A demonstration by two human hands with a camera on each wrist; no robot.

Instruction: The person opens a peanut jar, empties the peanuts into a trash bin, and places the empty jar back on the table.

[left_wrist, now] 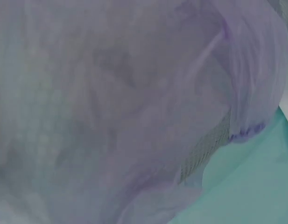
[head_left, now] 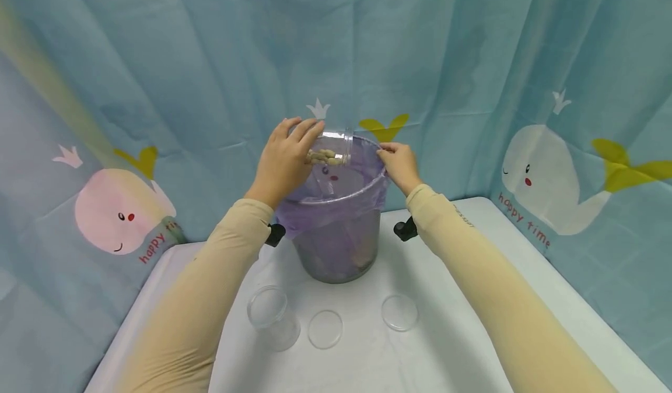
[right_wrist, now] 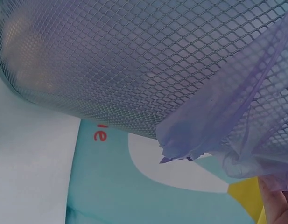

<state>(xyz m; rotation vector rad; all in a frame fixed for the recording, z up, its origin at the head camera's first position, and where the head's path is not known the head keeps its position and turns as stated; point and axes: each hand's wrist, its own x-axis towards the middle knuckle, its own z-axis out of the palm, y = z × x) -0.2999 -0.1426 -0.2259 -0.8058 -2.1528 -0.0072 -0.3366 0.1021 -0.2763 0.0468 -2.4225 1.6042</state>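
In the head view my left hand (head_left: 286,160) grips a clear plastic jar (head_left: 341,138) from above, tipped on its side over a mesh bin (head_left: 338,259). Tan lumps that look like unshelled peanuts (head_left: 324,157) lie along the jar's lower wall. A thin purple bag (head_left: 336,213) lines the bin and folds over its rim. My right hand (head_left: 400,165) holds the bag and rim at the right, with fingers (right_wrist: 273,198) against the bag in the right wrist view. The left wrist view shows mostly purple bag (left_wrist: 256,84); that hand is hidden there.
On the white table (head_left: 357,364), in front of the bin, stands another clear jar (head_left: 273,318), open at the top. Two clear round lids, a left lid (head_left: 325,329) and a right lid (head_left: 399,312), lie nearby. A blue printed curtain (head_left: 231,90) hangs behind.
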